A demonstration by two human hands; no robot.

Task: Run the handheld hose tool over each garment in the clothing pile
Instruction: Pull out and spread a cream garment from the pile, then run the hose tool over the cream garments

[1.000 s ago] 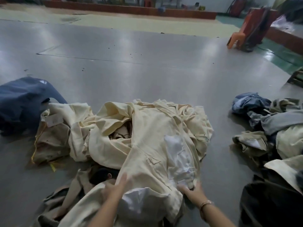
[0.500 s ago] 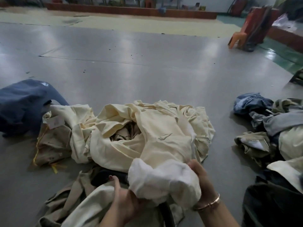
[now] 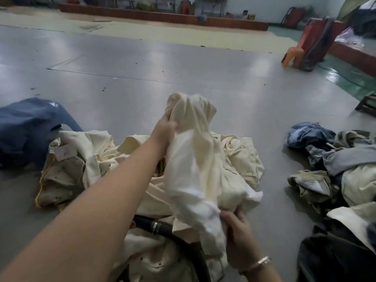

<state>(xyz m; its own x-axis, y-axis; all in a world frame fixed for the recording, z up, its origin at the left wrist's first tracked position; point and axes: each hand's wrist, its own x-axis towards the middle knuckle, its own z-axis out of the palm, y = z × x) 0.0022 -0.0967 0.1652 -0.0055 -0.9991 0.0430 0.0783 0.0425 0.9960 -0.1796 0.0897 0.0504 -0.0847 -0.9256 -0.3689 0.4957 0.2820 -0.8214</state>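
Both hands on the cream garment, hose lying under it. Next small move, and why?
Probably let the right hand drop the lower edge and reach for the black hose just beside it. The left hand already holds the cream garment lifted off the pile, so the cloth hangs exposed, but neither hand holds the hose.

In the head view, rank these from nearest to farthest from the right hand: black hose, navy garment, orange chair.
From the right hand:
1. Black hose, just to its left, lying among the cream clothes.
2. Navy garment, far left on the floor.
3. Orange chair, far back on the right.
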